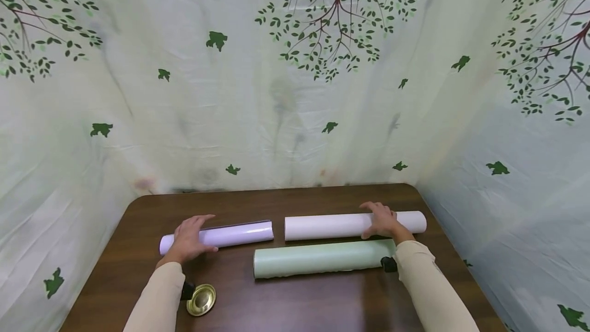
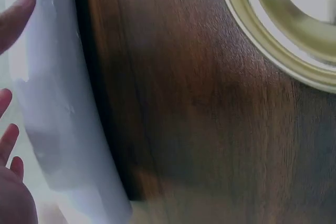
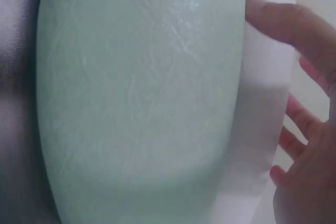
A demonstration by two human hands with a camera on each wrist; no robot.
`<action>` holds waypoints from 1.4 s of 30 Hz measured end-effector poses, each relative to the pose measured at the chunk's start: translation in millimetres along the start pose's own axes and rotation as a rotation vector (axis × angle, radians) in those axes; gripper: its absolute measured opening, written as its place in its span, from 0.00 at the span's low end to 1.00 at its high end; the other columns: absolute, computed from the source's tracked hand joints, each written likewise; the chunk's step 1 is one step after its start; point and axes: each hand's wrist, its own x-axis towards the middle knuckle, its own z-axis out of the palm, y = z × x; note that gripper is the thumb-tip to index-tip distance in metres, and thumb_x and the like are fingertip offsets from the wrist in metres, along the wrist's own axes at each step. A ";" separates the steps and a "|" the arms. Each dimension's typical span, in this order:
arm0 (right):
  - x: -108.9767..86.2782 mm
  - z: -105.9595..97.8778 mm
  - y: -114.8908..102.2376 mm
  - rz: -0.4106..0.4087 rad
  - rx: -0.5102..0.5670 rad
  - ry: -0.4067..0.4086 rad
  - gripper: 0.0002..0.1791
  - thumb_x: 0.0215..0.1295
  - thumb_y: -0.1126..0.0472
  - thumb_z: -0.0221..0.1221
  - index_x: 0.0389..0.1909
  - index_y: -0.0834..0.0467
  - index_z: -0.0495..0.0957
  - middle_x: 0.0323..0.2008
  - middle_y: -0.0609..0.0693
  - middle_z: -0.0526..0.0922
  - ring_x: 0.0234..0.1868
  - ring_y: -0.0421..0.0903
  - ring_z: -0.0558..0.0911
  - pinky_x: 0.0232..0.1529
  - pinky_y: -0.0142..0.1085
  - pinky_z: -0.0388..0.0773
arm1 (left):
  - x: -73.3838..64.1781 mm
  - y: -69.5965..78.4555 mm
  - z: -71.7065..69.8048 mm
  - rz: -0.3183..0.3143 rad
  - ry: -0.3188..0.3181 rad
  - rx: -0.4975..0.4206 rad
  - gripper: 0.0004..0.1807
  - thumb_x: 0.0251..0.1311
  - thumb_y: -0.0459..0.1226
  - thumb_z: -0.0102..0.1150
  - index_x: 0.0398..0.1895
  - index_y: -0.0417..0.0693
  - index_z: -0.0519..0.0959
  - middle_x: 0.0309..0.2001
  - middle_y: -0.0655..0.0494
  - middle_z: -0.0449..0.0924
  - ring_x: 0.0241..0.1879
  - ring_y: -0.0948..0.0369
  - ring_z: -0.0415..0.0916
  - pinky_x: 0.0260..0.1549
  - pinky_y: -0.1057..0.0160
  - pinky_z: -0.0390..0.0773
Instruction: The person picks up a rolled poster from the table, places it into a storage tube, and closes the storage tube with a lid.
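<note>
My left hand (image 1: 186, 240) is over a shiny lavender roll (image 1: 239, 234), fingers spread toward its far side and thumb toward its near side. In the left wrist view, the thumb (image 2: 18, 17) overlaps this roll. My right hand (image 1: 383, 222) spans a white roll (image 1: 327, 227) near its right end, thumb and fingers stretched wide. The right wrist view has the thumb (image 3: 286, 22) across the white roll, its tip right at the edge of a pale green roll (image 3: 136, 98). That green roll lies in front of the white one, partly behind the right wrist.
A round gold metal dish (image 1: 201, 299) sits beside the left wrist on the brown wooden table (image 1: 304, 301). Behind and beside the table hang pale sheets (image 1: 276, 91) printed with leaves and branches. Dark straps show at both wrists.
</note>
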 end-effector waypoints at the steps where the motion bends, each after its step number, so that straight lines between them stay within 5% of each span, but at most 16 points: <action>1: 0.9 0.1 -0.1 -0.001 -0.017 -0.004 0.47 0.38 0.59 0.78 0.63 0.56 0.68 0.62 0.65 0.65 0.61 0.68 0.61 0.56 0.68 0.51 | -0.4 -1.2 -0.3 -0.007 -0.006 -0.001 0.47 0.33 0.43 0.80 0.62 0.41 0.70 0.58 0.33 0.70 0.58 0.32 0.62 0.51 0.30 0.58; 18: 8.0 18.3 0.6 0.000 -0.175 -0.009 0.44 0.39 0.63 0.76 0.62 0.53 0.71 0.61 0.62 0.66 0.61 0.66 0.62 0.57 0.65 0.50 | -4.9 -3.3 22.8 -0.131 -0.064 0.001 0.46 0.32 0.39 0.81 0.62 0.45 0.71 0.60 0.37 0.70 0.60 0.36 0.59 0.55 0.31 0.42; 28: 9.1 24.4 -3.3 -0.022 -0.204 -0.007 0.42 0.40 0.66 0.76 0.61 0.51 0.72 0.61 0.58 0.69 0.60 0.64 0.66 0.57 0.66 0.51 | -9.0 -5.9 26.4 -0.101 -0.019 0.007 0.33 0.38 0.38 0.77 0.54 0.48 0.77 0.55 0.40 0.76 0.55 0.38 0.65 0.55 0.32 0.45; 42: 14.8 28.6 -2.3 -0.048 -0.227 0.000 0.39 0.42 0.65 0.75 0.60 0.52 0.73 0.56 0.55 0.75 0.56 0.61 0.70 0.58 0.63 0.53 | -8.0 -6.9 22.5 -0.102 -0.021 0.000 0.28 0.41 0.37 0.77 0.49 0.49 0.78 0.50 0.41 0.79 0.51 0.39 0.68 0.53 0.33 0.47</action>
